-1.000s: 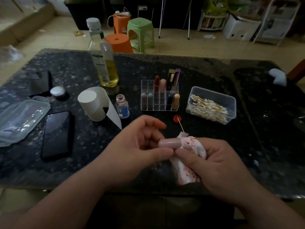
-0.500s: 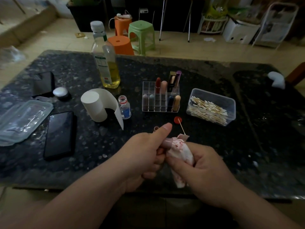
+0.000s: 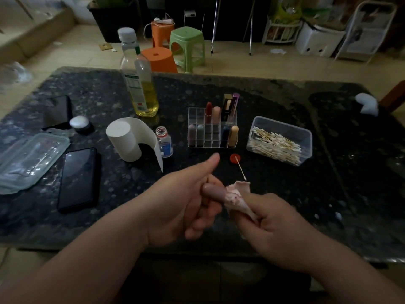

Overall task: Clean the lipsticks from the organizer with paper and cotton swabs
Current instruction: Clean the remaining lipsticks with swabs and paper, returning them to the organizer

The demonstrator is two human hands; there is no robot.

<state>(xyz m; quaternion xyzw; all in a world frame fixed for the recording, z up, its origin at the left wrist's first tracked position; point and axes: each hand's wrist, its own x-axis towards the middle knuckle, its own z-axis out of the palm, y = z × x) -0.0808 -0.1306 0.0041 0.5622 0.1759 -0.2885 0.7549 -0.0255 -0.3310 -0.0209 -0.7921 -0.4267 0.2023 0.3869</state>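
Observation:
My left hand [image 3: 184,202] holds a pale pink lipstick tube [image 3: 213,190] in its curled fingers, thumb raised. My right hand [image 3: 276,229] grips a crumpled, red-stained paper [image 3: 237,197] wrapped around the tube's right end. Behind the hands stands the clear organizer [image 3: 212,128] with several lipsticks upright in it. A single cotton swab [image 3: 240,171] lies on the table by a red cap [image 3: 235,158]. A clear box of cotton swabs [image 3: 279,140] sits to the right. A white paper roll [image 3: 129,139] stands on the left.
On the dark stone table [image 3: 328,194] are an oil bottle [image 3: 140,77], a small open bottle [image 3: 164,142], a black phone [image 3: 77,178], a clear lid [image 3: 28,156] and a small round jar [image 3: 80,123]. Stools stand beyond the far edge.
My left hand has turned the tube so its rounded end shows, and its thumb is raised. My right hand with the paper has slid along toward the tube's right end.

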